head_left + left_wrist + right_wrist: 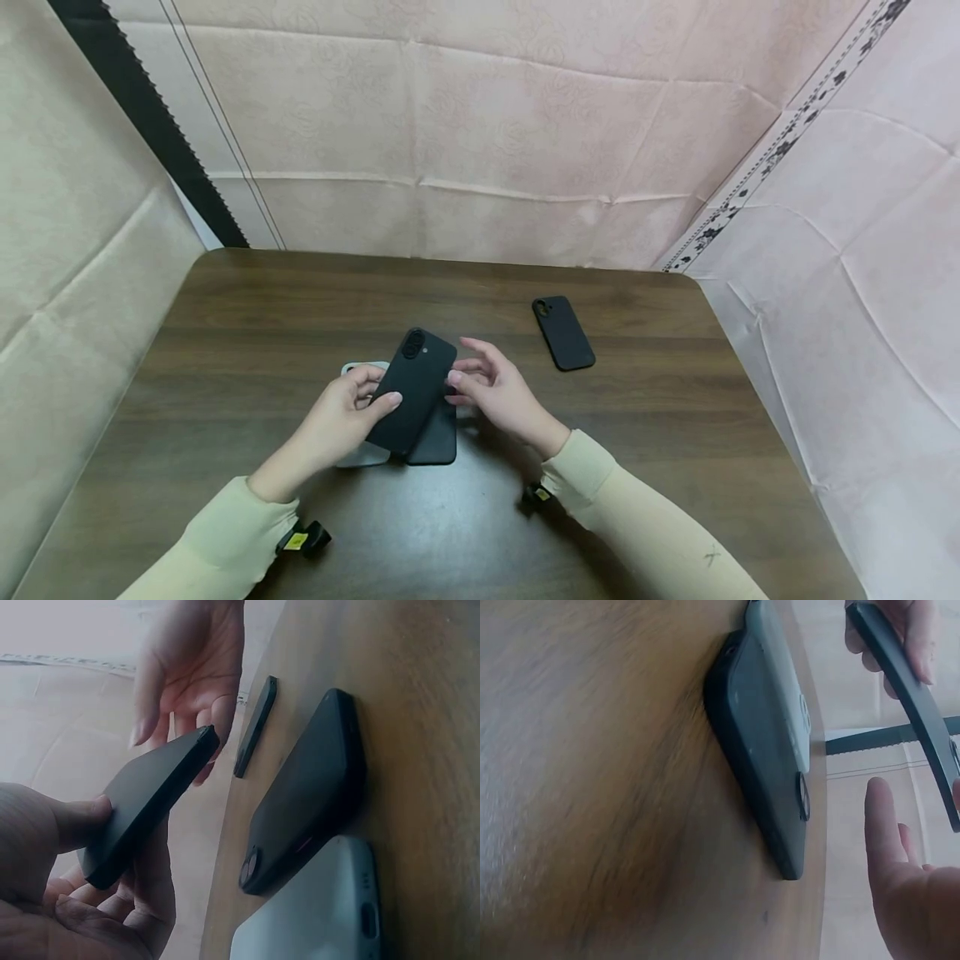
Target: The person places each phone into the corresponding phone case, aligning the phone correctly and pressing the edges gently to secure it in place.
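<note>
My left hand (345,415) grips a black phone (416,387) by its left side, thumb on the back face and fingers beneath. The phone is tilted above the table, camera end away from me. At its right edge is my right hand (495,392), fingers spread and loosely bent, thumb by the edge; whether it touches the phone is hard to tell. Below, a second dark phone (307,787) lies on the table, partly hidden in the head view. Beside it lies a pale phone (315,907), mostly covered by the left hand and held phone in the head view.
A black phone case (566,335) with a camera cutout lies farther back on the right of the wooden table (300,308). Pale cloth (487,125) hangs behind and at both sides. Each wrist carries a small black camera (306,538).
</note>
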Demonstrator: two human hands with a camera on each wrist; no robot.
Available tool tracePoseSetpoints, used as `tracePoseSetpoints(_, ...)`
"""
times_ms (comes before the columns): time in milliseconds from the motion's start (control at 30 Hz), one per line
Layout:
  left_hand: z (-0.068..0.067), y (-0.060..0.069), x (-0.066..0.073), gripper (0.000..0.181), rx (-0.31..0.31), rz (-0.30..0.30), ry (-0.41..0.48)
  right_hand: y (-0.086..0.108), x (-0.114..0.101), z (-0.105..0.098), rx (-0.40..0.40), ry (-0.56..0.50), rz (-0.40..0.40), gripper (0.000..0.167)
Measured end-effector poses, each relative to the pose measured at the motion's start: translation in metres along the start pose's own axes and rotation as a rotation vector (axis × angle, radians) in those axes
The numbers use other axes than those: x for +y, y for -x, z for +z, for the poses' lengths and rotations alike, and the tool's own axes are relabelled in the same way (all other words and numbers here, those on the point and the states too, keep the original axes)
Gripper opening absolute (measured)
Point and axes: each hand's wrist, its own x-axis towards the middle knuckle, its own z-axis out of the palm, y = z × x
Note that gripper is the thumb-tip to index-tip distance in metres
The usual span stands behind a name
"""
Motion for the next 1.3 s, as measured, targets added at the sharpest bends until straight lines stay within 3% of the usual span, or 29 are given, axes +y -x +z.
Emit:
tracePoseSetpoints(167,0.006,0.000,0.001,0.033,-0.004,-0.004,0.017,0.001,-0.002,0.003,0.009,-0.071,0.008,0.054)
tracePoseSetpoints(500,0.015,-0.001,0.001,0.034,-0.010,-0.039,0.004,0.000,0.000,0.004,0.033,-0.099,0.004,0.034)
tracePoseSetpoints(900,0.021,-0.002,0.003,0.031,-0.017,-0.065,0.010,0.003,-0.006,0.003,0.072,-0.105,0.012,0.029)
tracePoseSetpoints(1133,0.023,0.000,0.002,0.041,-0.068,-0.068,-0.026,0.004,-0.013,-0.003,0.083,-0.061,0.000,0.026)
tracePoseSetpoints(1300,0.028,0.001,0.001,0.038,-0.129,-0.094,0.008,0.002,-0.016,-0.008,0.105,-0.037,-0.001,0.026)
